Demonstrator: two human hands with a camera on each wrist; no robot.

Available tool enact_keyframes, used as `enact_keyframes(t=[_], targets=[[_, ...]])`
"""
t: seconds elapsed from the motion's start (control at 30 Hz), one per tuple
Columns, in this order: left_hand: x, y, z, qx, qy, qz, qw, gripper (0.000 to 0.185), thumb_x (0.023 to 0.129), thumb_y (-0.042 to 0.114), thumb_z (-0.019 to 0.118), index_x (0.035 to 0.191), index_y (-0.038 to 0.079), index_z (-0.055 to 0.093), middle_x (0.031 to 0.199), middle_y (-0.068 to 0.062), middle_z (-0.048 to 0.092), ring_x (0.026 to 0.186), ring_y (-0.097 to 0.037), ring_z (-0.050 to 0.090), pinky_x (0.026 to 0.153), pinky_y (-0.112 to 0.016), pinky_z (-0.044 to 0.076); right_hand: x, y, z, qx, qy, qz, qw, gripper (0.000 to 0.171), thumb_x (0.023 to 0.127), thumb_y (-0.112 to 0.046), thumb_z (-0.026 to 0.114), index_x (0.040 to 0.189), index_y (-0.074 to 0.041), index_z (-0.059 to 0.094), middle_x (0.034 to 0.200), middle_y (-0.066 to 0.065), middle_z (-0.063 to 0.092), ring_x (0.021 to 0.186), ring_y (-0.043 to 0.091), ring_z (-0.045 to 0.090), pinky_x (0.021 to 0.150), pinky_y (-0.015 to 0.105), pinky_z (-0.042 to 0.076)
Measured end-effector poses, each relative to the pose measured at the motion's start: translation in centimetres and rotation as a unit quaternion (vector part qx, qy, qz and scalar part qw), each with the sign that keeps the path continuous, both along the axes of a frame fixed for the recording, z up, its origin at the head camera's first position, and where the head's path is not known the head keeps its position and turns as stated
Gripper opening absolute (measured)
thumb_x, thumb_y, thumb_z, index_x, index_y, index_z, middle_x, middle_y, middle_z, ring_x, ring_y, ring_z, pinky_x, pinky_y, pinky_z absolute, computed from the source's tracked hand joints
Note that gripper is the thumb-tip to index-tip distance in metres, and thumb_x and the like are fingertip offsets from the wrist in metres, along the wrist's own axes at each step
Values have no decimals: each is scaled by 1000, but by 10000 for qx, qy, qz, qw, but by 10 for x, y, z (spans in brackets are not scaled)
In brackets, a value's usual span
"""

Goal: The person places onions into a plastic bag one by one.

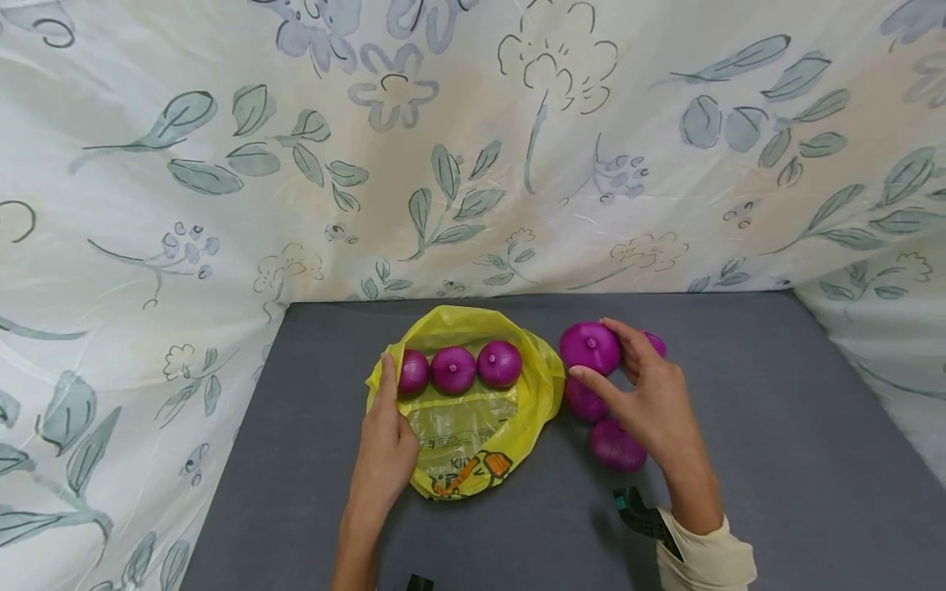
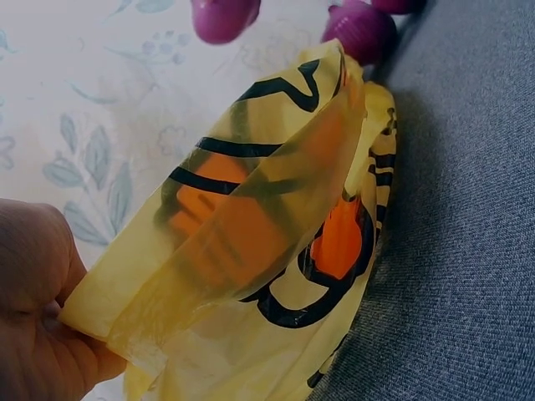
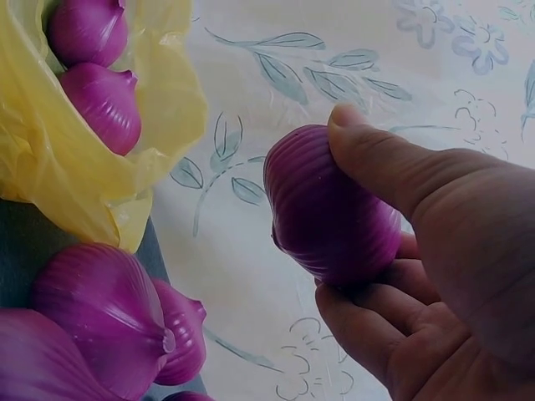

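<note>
My left hand (image 1: 389, 447) pinches the left rim of a yellow plastic bag (image 1: 545, 373), thumb against fingers in the left wrist view. The bag's mouth faces up, with three purple onions (image 1: 453, 370) in a row inside; the left one is partly hidden by the rim. My right hand (image 1: 656, 402) holds another purple onion (image 3: 326, 209) between thumb and fingers, raised just right of the bag. Below it on the table lie two onions, a middle one (image 1: 584, 400) and a nearer one (image 1: 617, 446). One more onion (image 1: 655, 343) shows behind the right hand.
The dark grey table (image 1: 798, 460) carries everything. A floral sheet (image 1: 473, 148) hangs behind its far edge and along both sides. Black straps with cameras (image 1: 641, 513) sit at the wrists.
</note>
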State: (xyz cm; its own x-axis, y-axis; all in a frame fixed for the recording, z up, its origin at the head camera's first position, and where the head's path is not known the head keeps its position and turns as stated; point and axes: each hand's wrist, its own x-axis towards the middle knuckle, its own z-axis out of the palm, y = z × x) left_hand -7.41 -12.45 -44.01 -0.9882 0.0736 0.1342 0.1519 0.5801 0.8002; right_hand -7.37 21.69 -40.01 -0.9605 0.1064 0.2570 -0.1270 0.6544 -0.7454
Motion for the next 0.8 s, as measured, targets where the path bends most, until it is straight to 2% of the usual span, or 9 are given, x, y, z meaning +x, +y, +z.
enact_keyframes(t=[0.1,0.33,0.37,0.43,0.53,0.6,0.67,0.8], targets=[[0,-1,0,-3,6,16,10000,82,100,-11,42,172,13,9,160,-16,41,53,-8,22,55,-31,32,-1,-2,0,8,56,46,10000,82,88,-39,87,156,-13,50,147,18,62,131,36,63,100,47,52],[1,-1,0,-45,57,12,10000,80,101,-11,41,171,11,10,160,-19,41,55,-8,23,57,-32,31,-2,-13,0,-48,-25,208,9998,81,89,-41,86,156,-13,50,149,19,61,131,38,63,100,52,52],[1,-1,0,-40,49,14,10000,80,101,-11,41,171,11,10,153,-21,47,54,-8,22,57,-32,31,-3,-15,0,-50,-44,231,9997,81,89,-41,86,157,-13,50,149,19,60,130,39,63,100,52,53],[1,0,0,-38,26,24,10000,80,101,-11,41,171,12,9,127,-22,55,53,-8,21,56,-31,30,-3,-18,-1,-92,-51,280,9996,81,90,-41,85,157,-13,50,149,19,61,130,38,64,99,52,53],[1,-1,-1,-53,11,27,10000,80,102,-10,40,172,13,9,132,-21,56,52,-7,21,55,-31,30,-5,-23,-3,-153,39,370,9992,80,89,-37,87,156,-13,50,147,17,63,127,35,67,98,51,55],[1,-1,-2,-60,14,20,10000,80,101,-10,40,172,13,9,155,-19,46,53,-7,21,55,-31,31,-6,-26,-4,-138,119,453,9988,80,88,-35,88,155,-13,51,145,14,65,124,34,69,98,51,56],[1,-1,-2,-59,29,7,10000,80,101,-10,40,171,12,9,170,-14,30,54,-8,22,56,-31,31,-7,-30,-6,-81,207,547,9983,80,87,-33,89,155,-14,52,142,12,67,119,32,71,97,51,57],[1,0,-3,-35,53,-9,10000,80,101,-10,39,171,12,9,172,-12,28,55,-9,24,56,-31,32,-9,-37,-7,2,306,678,9972,80,86,-32,90,154,-14,52,138,11,70,109,29,73,94,51,59]])
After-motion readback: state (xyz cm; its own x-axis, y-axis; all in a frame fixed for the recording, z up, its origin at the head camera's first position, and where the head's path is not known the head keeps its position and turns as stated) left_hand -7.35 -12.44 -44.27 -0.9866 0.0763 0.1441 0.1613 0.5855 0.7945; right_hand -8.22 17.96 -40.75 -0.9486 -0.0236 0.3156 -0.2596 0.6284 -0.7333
